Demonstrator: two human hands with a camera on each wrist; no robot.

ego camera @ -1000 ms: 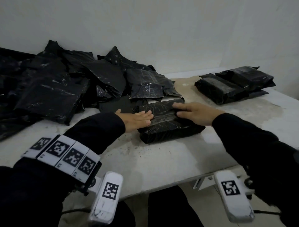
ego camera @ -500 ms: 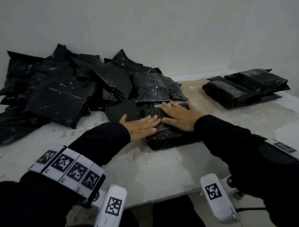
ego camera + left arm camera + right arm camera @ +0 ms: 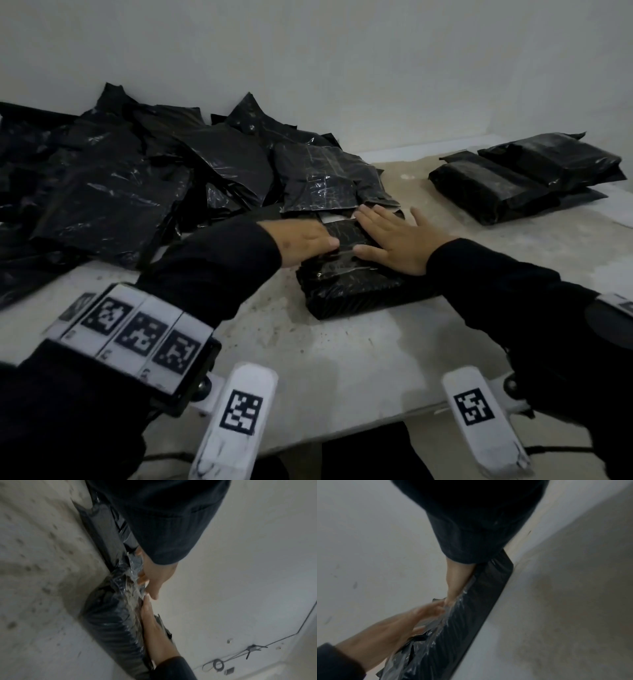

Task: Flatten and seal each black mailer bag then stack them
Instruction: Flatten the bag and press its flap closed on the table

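Black mailer bag (image 3: pixel 346 277) lying on the table (image 3: pixel 342 359) right in front of you, your left hand (image 3: pixel 305 241) and right hand (image 3: pixel 397 240) both flat on top, fingers straight, pressing down, sealed stack (image 3: pixel 527 181) far right

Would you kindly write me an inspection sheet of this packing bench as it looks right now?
Surface: pale table, speckled and stained.
Job's things: mailer bag in front of the person, both hands flat on it; loose pile of bags at rear left; finished stack at rear right.
Clutter: nothing seen.
Grippers: left hand and right hand press with straight fingers, almost meeting.
Cables: thin cable along the wall, seen from the left wrist.
Surroundings: plain white wall behind the table.
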